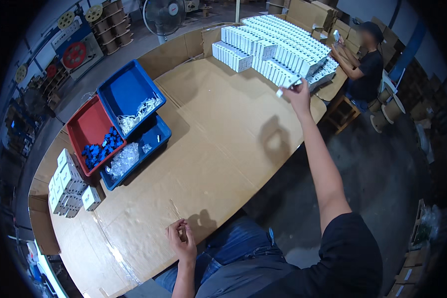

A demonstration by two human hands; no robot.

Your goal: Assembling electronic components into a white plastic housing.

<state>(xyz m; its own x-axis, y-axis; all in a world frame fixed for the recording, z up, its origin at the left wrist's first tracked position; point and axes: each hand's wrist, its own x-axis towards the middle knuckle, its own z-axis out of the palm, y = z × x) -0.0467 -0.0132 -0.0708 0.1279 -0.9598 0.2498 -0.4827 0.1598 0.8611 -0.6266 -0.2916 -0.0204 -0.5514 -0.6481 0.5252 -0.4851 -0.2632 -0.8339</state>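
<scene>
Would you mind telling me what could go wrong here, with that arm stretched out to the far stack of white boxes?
1. The right hand holds a small white box at full reach, right at the edge of the big stack of white boxes; a nudge might topple the front rows.
2. That stack sits near the table edge, so loosened boxes could drop to the floor.
3. The left hand rests far back, so it likely cannot steady anything.
</scene>
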